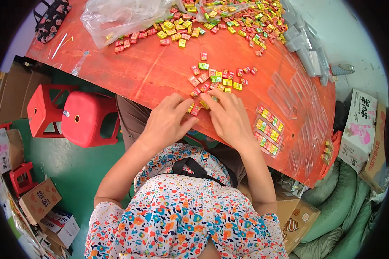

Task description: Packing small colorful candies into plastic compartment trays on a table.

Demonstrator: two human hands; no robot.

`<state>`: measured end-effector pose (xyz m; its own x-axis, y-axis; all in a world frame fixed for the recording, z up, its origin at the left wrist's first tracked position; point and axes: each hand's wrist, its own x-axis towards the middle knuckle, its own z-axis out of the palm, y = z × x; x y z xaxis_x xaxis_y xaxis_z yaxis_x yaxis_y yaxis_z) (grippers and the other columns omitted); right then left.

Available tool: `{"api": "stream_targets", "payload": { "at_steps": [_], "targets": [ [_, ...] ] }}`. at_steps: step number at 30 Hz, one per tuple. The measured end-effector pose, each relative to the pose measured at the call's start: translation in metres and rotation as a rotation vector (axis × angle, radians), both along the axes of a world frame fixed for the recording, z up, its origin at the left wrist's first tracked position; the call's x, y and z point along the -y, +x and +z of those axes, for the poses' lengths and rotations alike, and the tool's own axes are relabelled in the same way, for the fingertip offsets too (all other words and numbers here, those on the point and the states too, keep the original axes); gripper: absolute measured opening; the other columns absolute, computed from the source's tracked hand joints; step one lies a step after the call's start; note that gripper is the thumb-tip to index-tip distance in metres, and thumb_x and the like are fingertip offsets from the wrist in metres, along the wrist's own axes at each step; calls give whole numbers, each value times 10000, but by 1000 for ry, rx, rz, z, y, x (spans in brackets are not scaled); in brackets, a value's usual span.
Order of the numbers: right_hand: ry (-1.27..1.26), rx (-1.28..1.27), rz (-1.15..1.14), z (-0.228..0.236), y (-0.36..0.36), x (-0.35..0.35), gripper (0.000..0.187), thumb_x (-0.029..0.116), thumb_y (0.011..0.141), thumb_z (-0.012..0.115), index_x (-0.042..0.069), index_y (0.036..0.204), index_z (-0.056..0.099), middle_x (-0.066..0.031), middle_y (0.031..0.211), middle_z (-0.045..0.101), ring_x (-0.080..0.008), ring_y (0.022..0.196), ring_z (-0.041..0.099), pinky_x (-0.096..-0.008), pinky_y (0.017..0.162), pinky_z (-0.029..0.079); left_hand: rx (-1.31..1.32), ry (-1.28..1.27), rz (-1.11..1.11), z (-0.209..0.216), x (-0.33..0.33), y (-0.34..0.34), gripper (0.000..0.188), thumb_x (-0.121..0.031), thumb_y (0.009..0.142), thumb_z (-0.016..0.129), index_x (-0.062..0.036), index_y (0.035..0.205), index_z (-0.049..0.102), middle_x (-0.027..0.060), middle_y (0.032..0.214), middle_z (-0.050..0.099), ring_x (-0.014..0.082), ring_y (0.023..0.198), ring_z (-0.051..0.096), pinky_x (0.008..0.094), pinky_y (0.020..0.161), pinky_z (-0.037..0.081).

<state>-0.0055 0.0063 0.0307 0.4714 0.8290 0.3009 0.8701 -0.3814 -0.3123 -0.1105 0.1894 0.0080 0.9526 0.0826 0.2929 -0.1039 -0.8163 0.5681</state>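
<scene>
- Both hands lay palm-down at the near edge of the red table (151,73), fingers curled over a few small wrapped candies (196,108); whether either hand actually pinched one could not be told, since the fingertips hid the contact.
- Left hand (166,123) touched a red candy; right hand (229,118) covered a yellow-green one just beside it.
- Loose candies (216,77) lay scattered just beyond the fingers, with a larger heap (229,21) at the far edge beside a clear plastic bag (121,17).
- Handling, as judged: each piece looked light, small and blocky, in a glossy and probably slippery wrapper; a fingertip pinch across two opposite flat faces would suit it.
- Filled clear trays (268,129) held candies in rows to the right, near empty clear trays (307,56) of thin stiff plastic.
</scene>
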Motion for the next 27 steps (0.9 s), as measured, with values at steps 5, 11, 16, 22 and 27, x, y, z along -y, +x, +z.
{"api": "stream_targets", "payload": {
  "at_steps": [5, 11, 16, 22, 27],
  "targets": [
    [-21, -63, 31, -8, 11, 1, 372, 66, 807, 700, 53, 1171, 626, -124, 1156, 597, -316, 1050, 587, -419, 904, 480, -30, -80, -235, 1, -18, 13, 373, -138, 822, 745, -32, 1163, 638, 125, 1045, 581, 317, 925, 622, 410, 784, 530],
    [21, -173, -87, -3, 5, 21, 334, 123, 797, 724, 45, 1109, 635, -113, 1107, 619, -314, 1000, 606, -417, 859, 497, -30, -27, -187, 0, -5, 15, 364, -180, 814, 756, -35, 1132, 653, 115, 1043, 583, 308, 930, 621, 408, 777, 533],
    [32, -96, 62, -5, 3, 16, 337, 136, 799, 721, 50, 1111, 629, -114, 1061, 635, -312, 988, 607, -424, 835, 507, 39, 27, -101, -7, 4, 15, 361, -215, 814, 760, -32, 1108, 656, 113, 1001, 586, 301, 941, 619, 402, 766, 535],
    [141, -540, -134, -9, -23, 17, 327, 95, 844, 711, 22, 1146, 611, -129, 1028, 640, -302, 882, 653, -398, 749, 547, 7, -14, -67, -13, 9, 12, 331, -183, 814, 760, -25, 1085, 654, 121, 993, 584, 309, 907, 623, 404, 734, 536],
    [360, -777, -301, -20, -31, 24, 356, 117, 890, 730, 4, 1199, 594, -131, 901, 693, -159, 774, 680, -303, 648, 550, 7, -21, -77, -11, 10, 10, 321, -144, 802, 764, -13, 1070, 644, 133, 957, 573, 321, 862, 617, 418, 713, 528]
  ]
}}
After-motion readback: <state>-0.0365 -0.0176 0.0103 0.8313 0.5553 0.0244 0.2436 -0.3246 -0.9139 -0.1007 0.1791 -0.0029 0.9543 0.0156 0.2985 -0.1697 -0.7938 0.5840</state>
